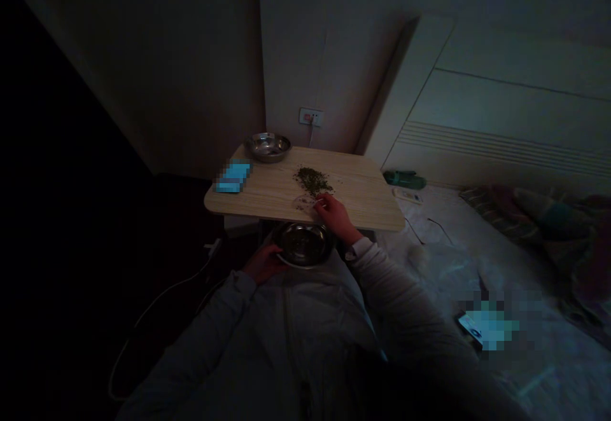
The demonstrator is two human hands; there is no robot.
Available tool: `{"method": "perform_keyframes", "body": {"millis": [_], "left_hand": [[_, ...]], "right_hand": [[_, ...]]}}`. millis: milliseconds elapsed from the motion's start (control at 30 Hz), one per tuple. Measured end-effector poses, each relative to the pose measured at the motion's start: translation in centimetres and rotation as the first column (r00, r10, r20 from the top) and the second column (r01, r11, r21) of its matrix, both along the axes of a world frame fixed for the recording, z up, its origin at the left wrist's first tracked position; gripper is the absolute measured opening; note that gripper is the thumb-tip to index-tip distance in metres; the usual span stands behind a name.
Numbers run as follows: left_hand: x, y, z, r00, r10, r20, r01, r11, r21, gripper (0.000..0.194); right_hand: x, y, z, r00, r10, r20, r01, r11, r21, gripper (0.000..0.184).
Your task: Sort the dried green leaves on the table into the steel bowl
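My left hand (pixel 267 263) grips the near left side of a shiny metal bowl (pixel 305 264), which sits on my lap below the table edge. At the near edge of the wooden table (pixel 258 192), my right hand (pixel 334 216) has its fingers closed at the right side of a clear, round, shallow piece (pixel 301 205), perhaps a lid or small dish. Small dark bits show in or under it. Just beyond lies a loose heap of small green grains or dried bits (pixel 312 180). The inside of the bowl is dim, so its contents are hard to make out.
A second metal bowl (pixel 268 147) stands at the table's back left corner, behind a lit phone (pixel 233 177). To the right, a bed holds a green bottle (pixel 405 180), a pale handheld device (pixel 407 196), bedding (pixel 548 217) and another lit screen (pixel 491 329). A white cable (pixel 157 294) trails at left.
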State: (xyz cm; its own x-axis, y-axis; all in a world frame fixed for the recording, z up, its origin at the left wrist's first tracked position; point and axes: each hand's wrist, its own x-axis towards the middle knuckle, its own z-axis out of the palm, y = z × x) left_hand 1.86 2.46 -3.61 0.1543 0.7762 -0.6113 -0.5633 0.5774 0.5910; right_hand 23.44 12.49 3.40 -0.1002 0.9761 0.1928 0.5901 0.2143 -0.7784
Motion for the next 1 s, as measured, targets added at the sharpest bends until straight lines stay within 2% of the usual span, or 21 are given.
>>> {"method": "perform_keyframes", "body": {"millis": [133, 300, 467, 667, 800, 1000], "left_hand": [[0.1, -0.1, 0.4, 1.0, -0.005, -0.001, 0.005, 1.0, 0.0, 0.037], [0.0, -0.1, 0.2, 1.0, 0.002, 0.01, -0.002, 1.0, 0.019, 0.04], [-0.2, 0.0, -0.2, 1.0, -0.015, 0.012, 0.015, 1.0, 0.003, 0.031], [-0.3, 0.1, -0.5, 1.0, -0.013, 0.015, 0.012, 1.0, 0.02, 0.039], [-0.3, 0.0, -0.4, 1.0, -0.018, 0.004, 0.018, 1.0, 0.011, 0.034], [-0.3, 0.0, -0.4, 1.0, -0.015, 0.003, 0.015, 1.0, 0.019, 0.033]], "right_hand": [[0.2, 0.5, -0.1, 0.999, -0.023, 0.03, 0.023, 1.0, 0.014, 0.026], [0.8, 0.9, -0.3, 0.998, -0.06, 0.012, 0.06, 0.997, 0.04, 0.025], [1.0, 1.1, -0.2, 0.994, -0.104, 0.019, 0.104, 0.994, 0.025, 0.026], [1.2, 1.2, -0.3, 0.996, -0.088, 0.014, 0.087, 0.994, 0.062, 0.026], [1.0, 1.0, 0.0, 0.992, -0.11, 0.066, 0.108, 0.994, 0.033, 0.026], [0.9, 1.0, 0.0, 0.992, -0.109, 0.065, 0.103, 0.991, 0.081, 0.024]]}}
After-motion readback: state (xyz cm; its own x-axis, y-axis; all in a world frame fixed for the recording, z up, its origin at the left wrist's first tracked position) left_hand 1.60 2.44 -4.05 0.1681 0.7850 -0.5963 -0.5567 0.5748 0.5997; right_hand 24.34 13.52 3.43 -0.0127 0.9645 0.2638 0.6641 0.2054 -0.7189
